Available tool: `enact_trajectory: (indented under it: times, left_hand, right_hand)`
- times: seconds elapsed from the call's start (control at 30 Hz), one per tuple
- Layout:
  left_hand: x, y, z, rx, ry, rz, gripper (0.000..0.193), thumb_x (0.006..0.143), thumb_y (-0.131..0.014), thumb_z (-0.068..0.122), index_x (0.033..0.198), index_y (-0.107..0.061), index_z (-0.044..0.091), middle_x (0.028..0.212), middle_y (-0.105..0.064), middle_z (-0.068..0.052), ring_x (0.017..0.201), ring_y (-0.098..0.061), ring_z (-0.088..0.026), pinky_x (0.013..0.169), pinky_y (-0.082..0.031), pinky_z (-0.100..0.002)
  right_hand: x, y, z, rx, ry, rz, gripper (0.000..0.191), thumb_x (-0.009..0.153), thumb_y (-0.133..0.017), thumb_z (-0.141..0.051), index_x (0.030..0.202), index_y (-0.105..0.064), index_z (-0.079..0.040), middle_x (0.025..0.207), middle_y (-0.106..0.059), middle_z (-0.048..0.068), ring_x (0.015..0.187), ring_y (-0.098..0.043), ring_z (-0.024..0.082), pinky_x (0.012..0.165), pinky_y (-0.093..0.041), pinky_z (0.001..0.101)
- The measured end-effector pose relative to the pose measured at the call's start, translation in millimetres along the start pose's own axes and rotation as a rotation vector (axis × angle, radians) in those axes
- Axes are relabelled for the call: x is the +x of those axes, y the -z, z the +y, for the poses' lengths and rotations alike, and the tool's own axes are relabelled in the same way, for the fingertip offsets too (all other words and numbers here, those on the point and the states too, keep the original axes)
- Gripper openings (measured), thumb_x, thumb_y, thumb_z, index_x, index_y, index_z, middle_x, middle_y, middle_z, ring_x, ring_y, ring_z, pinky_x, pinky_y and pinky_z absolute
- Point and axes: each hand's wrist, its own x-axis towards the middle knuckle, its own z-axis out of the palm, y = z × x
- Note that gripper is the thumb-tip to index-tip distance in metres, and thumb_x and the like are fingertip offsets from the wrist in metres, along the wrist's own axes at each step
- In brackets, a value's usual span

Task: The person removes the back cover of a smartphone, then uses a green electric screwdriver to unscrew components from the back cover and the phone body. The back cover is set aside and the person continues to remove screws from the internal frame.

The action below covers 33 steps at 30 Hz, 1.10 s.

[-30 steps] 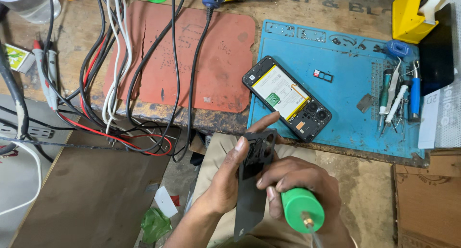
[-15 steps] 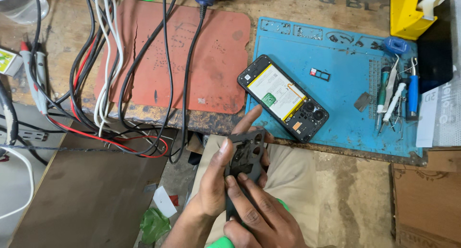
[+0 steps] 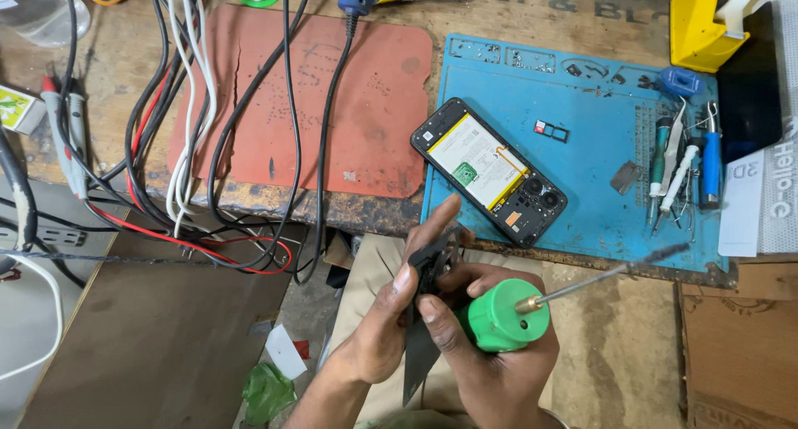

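Black cover (image 3: 422, 329) is being gripped edge-up by left hand (image 3: 378, 333), exposing it to the right hand (image 3: 490, 371), clamped around a green bottle (image 3: 499, 315).

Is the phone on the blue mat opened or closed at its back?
Opened: the phone lies with its back cover off, its battery and camera modules showing.

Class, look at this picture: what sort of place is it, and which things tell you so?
Most likely a phone repair bench. An opened phone lies on a blue work mat, small hand tools sit at the mat's edge, and cables trail across the worn wooden top.
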Motion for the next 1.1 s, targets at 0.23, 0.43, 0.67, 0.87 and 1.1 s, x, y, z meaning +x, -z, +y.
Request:
enact_trajectory:
  times: [0.23, 0.43, 0.67, 0.87, 1.1]
  left_hand:
    - [-0.9, -2.3, 3.0, 0.019, -0.004, -0.035, 0.097, 0.098, -0.041, 0.068, 0.170, -0.016, 0.008, 0.159, -0.032, -0.015, 0.149, -0.038, -0.030, 0.128, -0.026, -0.047]
    - [-0.4, -4.4, 6.3, -0.009, 0.016, -0.051, 0.101, 0.095, -0.043, 0.070, 0.169, -0.014, 0.009, 0.156, -0.031, -0.015, 0.143, -0.047, -0.035, 0.122, -0.032, -0.050]
    - [4.7, -5.6, 9.4, 0.164, -0.032, 0.081, 0.095, 0.097, -0.043, 0.065, 0.164, -0.031, -0.001, 0.142, -0.057, -0.024, 0.131, -0.058, -0.033, 0.116, -0.042, -0.044]
    - [6.4, 0.3, 9.7, 0.343, -0.097, 0.078, 0.085, 0.103, -0.037, 0.061, 0.154, -0.048, -0.006, 0.128, -0.074, -0.026, 0.123, -0.069, -0.030, 0.113, -0.049, -0.040]
    - [7.5, 3.6, 5.4, 0.509, -0.195, 0.154, 0.081, 0.103, -0.035, 0.060, 0.145, -0.056, -0.006, 0.124, -0.068, -0.021, 0.113, -0.066, -0.028, 0.104, -0.050, -0.039]
  right_hand:
    - [5.4, 1.0, -3.9, 0.091, -0.053, -0.032, 0.039, 0.087, -0.082, 0.001, 0.113, -0.053, -0.002, 0.105, -0.072, 0.015, 0.094, -0.069, 0.015, 0.083, -0.058, 0.0301]
    - [5.3, 12.3, 0.6, 0.187, -0.122, -0.069, 0.040, 0.089, -0.080, -0.004, 0.117, -0.052, -0.002, 0.103, -0.072, 0.016, 0.093, -0.069, 0.016, 0.081, -0.058, 0.0305]
    - [11.3, 14.7, -1.1, 0.149, -0.171, -0.061, 0.035, 0.090, -0.077, -0.002, 0.115, -0.053, -0.002, 0.101, -0.072, 0.016, 0.088, -0.067, 0.016, 0.076, -0.057, 0.0309]
    - [14.1, 14.1, -0.1, 0.154, -0.169, -0.076, 0.028, 0.091, -0.073, 0.001, 0.111, -0.053, -0.001, 0.102, -0.074, 0.016, 0.091, -0.071, 0.018, 0.079, -0.059, 0.0323]
    - [18.6, 6.7, 9.7, 0.059, 0.008, -0.030, 0.038, 0.084, -0.076, 0.008, 0.113, -0.053, 0.000, 0.118, -0.060, 0.008, 0.094, -0.062, 0.013, 0.084, -0.054, 0.0285]
